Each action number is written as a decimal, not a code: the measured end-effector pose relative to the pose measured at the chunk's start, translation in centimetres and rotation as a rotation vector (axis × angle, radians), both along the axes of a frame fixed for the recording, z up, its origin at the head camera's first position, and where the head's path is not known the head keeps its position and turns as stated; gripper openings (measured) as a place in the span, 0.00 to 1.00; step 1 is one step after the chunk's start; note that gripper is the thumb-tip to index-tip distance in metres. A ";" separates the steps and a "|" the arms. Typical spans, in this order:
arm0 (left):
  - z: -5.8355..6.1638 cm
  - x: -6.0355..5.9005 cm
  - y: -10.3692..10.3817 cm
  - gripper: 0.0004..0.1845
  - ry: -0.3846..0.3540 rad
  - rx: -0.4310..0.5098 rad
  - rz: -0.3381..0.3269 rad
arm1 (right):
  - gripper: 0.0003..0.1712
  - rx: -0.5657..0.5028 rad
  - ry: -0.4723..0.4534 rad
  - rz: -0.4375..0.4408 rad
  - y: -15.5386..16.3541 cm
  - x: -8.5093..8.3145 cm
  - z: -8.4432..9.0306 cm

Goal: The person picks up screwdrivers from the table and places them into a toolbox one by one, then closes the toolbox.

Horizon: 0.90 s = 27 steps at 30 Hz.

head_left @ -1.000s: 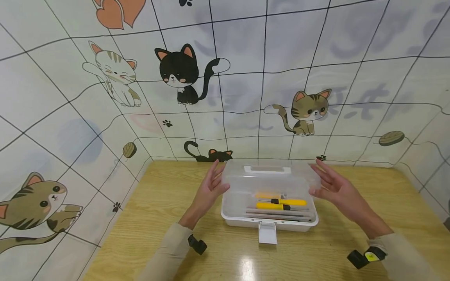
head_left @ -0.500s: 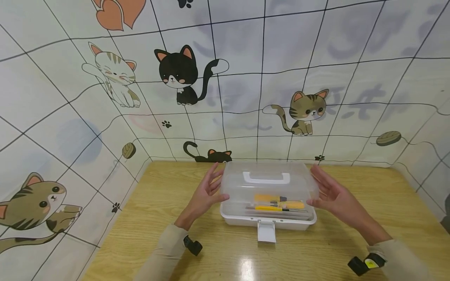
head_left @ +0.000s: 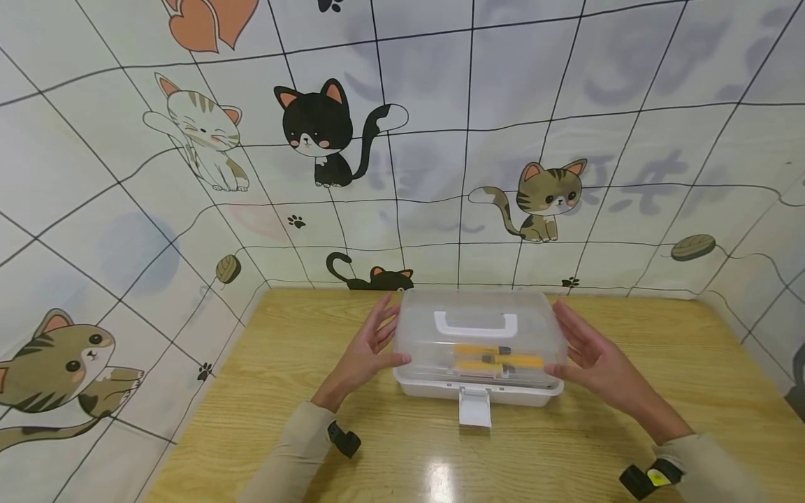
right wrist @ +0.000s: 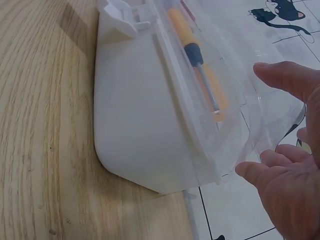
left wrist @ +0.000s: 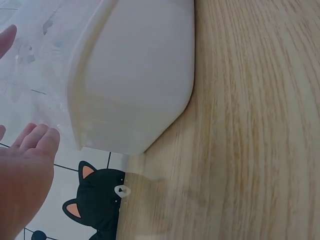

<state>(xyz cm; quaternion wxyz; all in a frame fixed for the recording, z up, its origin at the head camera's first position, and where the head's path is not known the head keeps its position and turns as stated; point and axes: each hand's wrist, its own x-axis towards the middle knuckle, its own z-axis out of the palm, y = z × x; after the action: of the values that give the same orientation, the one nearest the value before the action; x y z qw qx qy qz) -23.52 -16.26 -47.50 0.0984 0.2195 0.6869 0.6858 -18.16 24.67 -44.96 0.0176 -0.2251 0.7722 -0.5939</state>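
A white toolbox (head_left: pixel 522 397) stands on the table, its clear plastic lid (head_left: pixel 423 334) lowered over it. My left hand (head_left: pixel 361 356) touches the lid's left end, thumb toward the front and fingers extended along the side. At the opposite end, my right hand (head_left: pixel 600 363) touches the lid with its thumb and fingers spread. Through the lid, several yellow-handled tools show; one is a screwdriver (right wrist: pixel 182 27) with a dark collar and metal shaft. The white front latch (head_left: pixel 474 409) hangs down, unfastened. A white carrying handle (head_left: pixel 476 331) lies on the lid.
The box sits on a wood-grain table (head_left: pixel 302 328) close to the back wall (head_left: pixel 434 161), which is covered in cat drawings and grid lines. Another patterned wall (head_left: pixel 69 279) borders the table on the left. Each wrist wears a small black camera (head_left: pixel 344 440).
The lid has swung down toward the front, from raised to low over the box. Both hands have moved with it, the right one slightly inward and down.
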 end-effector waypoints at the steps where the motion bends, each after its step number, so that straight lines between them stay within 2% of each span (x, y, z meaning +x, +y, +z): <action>1: 0.0 0.0 0.0 0.58 0.000 -0.004 -0.002 | 0.57 0.001 0.002 -0.002 0.0 0.0 -0.1; 21: -0.6 -0.1 0.0 0.61 0.004 -0.045 -0.014 | 0.57 0.037 0.011 -0.022 -0.3 0.2 -1.0; 27: -0.8 -0.1 0.0 0.62 0.032 -0.056 -0.025 | 0.58 0.055 0.016 -0.038 -0.3 0.4 -1.2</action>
<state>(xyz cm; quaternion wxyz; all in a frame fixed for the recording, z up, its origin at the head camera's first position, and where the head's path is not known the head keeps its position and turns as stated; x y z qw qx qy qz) -23.65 -16.22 -48.29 0.1019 0.2361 0.7045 0.6614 -17.80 24.40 -46.21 0.0064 -0.2148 0.7925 -0.5707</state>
